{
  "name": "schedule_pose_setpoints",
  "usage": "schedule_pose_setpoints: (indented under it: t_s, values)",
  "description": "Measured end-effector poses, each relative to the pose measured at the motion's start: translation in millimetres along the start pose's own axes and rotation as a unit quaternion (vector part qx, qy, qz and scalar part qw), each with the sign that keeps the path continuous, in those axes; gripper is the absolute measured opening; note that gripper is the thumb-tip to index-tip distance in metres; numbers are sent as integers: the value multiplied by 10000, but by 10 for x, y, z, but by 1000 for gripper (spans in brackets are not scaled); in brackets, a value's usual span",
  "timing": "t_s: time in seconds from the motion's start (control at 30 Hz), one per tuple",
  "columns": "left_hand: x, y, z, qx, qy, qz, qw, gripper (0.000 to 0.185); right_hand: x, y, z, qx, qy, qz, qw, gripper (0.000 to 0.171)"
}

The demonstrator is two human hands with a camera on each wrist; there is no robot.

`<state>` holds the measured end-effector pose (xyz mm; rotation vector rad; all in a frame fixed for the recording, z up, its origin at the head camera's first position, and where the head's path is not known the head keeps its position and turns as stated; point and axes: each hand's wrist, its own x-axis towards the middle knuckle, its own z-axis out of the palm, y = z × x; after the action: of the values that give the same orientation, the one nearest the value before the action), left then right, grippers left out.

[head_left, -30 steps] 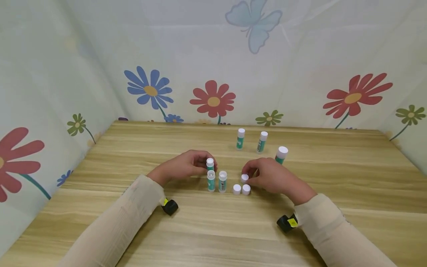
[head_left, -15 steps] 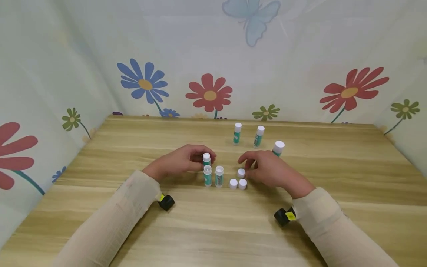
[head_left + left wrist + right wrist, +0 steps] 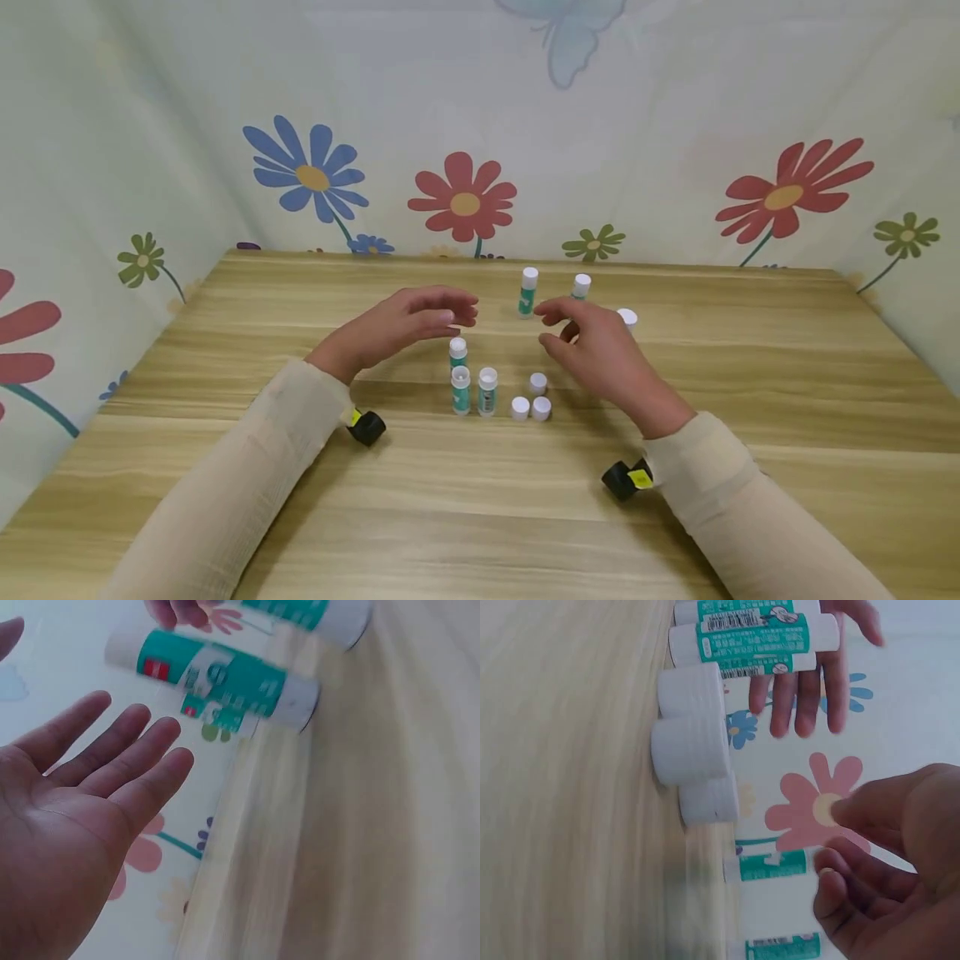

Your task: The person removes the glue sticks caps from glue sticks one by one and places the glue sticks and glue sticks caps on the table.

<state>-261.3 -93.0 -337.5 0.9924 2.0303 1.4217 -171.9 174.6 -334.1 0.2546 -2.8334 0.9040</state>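
Both hands are held above the counter [image 3: 675, 375] with nothing gripped. The left hand [image 3: 397, 325] is raised with fingers [image 3: 127, 757] extended and relaxed, above a capped glue stick [image 3: 457, 352]. The right hand [image 3: 600, 354] is lifted with fingers loosely curled and empty. Two uncapped glue sticks [image 3: 474, 390] stand between the hands, with three white caps [image 3: 529, 400] just beside them.
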Motion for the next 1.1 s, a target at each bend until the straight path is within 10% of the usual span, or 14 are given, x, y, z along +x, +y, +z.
schedule_pose_setpoints:
  t_s: [0.2,0.77,1.1]
  values:
    - [160,-125,-129,-404,106,-294,9987,47,63,-50,100,446,492,286,9974,39]
    - [876,-331,-116,934,-155,-414,9947,52,146,-145,133,829,1122,503,9889,21]
    - [1062,-305,-38,51,-794,-324,9963,58,119,-116,126,800,1111,548,9891,15]
